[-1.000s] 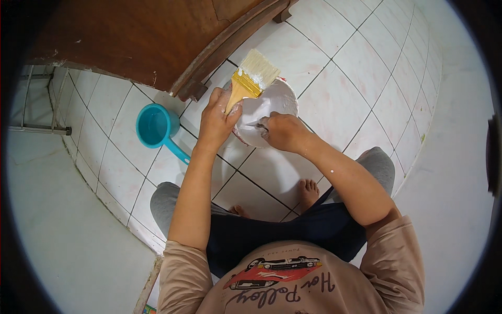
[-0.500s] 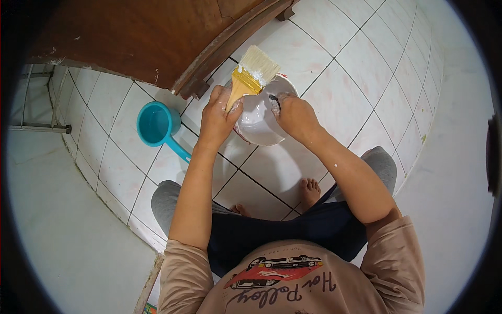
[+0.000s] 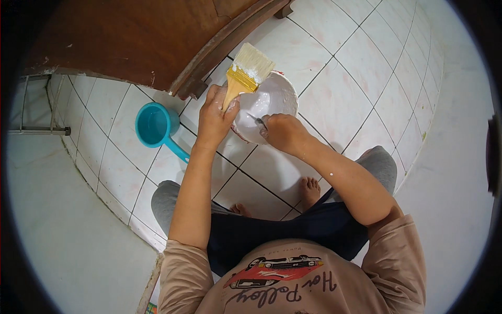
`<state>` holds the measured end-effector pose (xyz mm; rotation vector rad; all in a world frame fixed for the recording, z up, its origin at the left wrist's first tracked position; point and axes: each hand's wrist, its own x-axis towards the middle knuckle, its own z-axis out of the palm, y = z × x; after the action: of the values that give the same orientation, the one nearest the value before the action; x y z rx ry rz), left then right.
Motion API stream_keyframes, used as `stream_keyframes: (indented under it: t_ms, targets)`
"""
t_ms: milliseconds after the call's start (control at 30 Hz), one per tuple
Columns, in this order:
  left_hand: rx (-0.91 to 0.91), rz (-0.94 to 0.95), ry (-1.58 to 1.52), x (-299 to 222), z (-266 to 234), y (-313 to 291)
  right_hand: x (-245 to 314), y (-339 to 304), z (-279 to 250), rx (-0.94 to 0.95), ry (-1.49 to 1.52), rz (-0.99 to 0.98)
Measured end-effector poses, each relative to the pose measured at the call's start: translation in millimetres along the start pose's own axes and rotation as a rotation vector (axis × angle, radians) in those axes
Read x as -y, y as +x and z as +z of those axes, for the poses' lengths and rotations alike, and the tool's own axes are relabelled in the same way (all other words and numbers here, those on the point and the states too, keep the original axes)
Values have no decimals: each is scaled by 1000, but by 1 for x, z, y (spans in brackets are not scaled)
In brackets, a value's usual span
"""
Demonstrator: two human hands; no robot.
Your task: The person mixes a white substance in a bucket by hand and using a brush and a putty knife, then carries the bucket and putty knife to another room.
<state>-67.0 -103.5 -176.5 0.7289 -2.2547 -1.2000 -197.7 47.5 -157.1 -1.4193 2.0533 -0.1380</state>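
Observation:
A wide paintbrush [image 3: 243,78] with pale bristles and a yellow band points up and away, white paint clinging to its bristles. My left hand [image 3: 215,118] is closed round its wooden handle, at the left side of a white bucket [image 3: 294,94]. Whether that hand also grips the rim I cannot tell. White paint [image 3: 265,97] lies inside the bucket. Over the bucket's near right part, my right hand [image 3: 285,134] is closed on a thin dark stick-like tool [image 3: 254,118], whose tip points into the paint. The fingers hide most of this tool.
A turquoise long-handled dipper [image 3: 157,125] stands on the tiled floor left of the bucket. Dark brown wooden furniture [image 3: 130,42] fills the far left. A metal rack [image 3: 39,128] is at the left edge. My bare feet [image 3: 309,192] are just below the bucket.
My right hand has moved toward me and left from the bucket's right rim, bringing the thin tool over the paint. The left hand and paintbrush have shifted slightly left.

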Motion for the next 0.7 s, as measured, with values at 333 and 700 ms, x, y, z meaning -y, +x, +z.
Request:
stream_keyframes:
  t_ms: [333,700]
  targets:
    - [28,-15,32,3,0,0,-19,9,8,-87,91,-45]
    - [-6,22,58,6,0,0,-24,10,0,-327,-137,74]
